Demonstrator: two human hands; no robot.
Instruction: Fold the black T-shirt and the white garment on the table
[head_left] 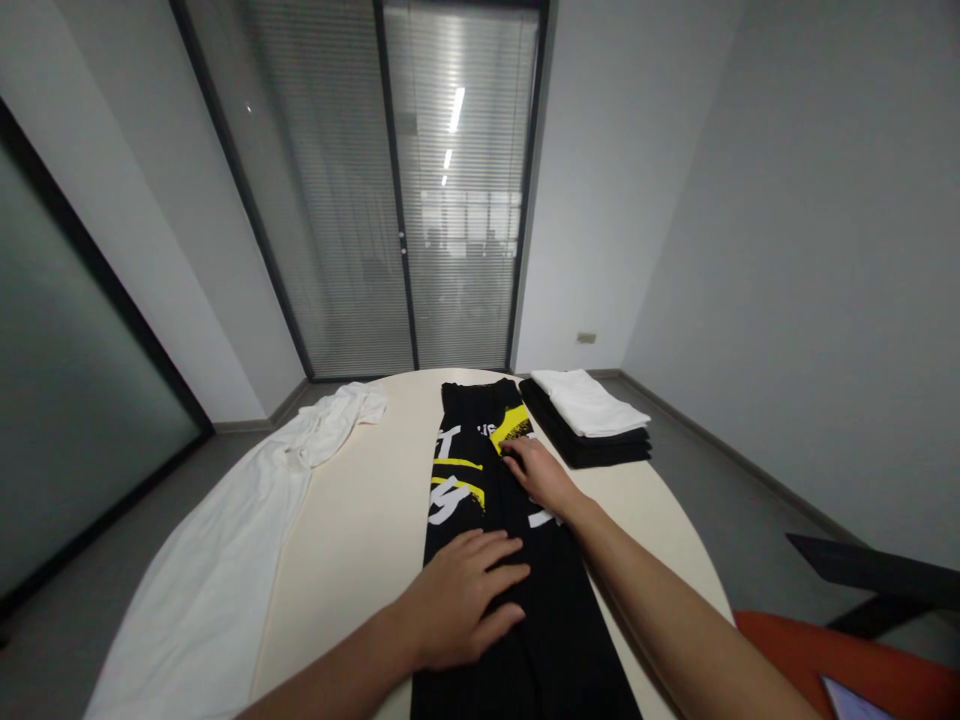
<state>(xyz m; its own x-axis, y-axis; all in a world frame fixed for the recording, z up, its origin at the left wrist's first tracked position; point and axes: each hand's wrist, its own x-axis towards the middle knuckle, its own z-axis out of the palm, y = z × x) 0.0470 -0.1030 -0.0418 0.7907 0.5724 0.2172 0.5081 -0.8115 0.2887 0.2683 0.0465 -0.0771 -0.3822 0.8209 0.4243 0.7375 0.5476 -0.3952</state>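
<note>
A black T-shirt (480, 400) with white and yellow print lies folded into a long strip down the middle of the table. Across its nearer part rests my left hand (472, 595), palm down with the fingers spread. Farther up the strip, my right hand (544, 475) has its fingers curled together on the cloth beside the yellow print, seemingly pinching it. The fingertips partly cover the fabric there.
A white garment (247, 520) lies loosely along the left side of the pale round table (352, 540). At the back right is a stack of folded black clothes (611, 452) with a folded white garment (589, 402) on top. An orange chair (795, 640) stands at right.
</note>
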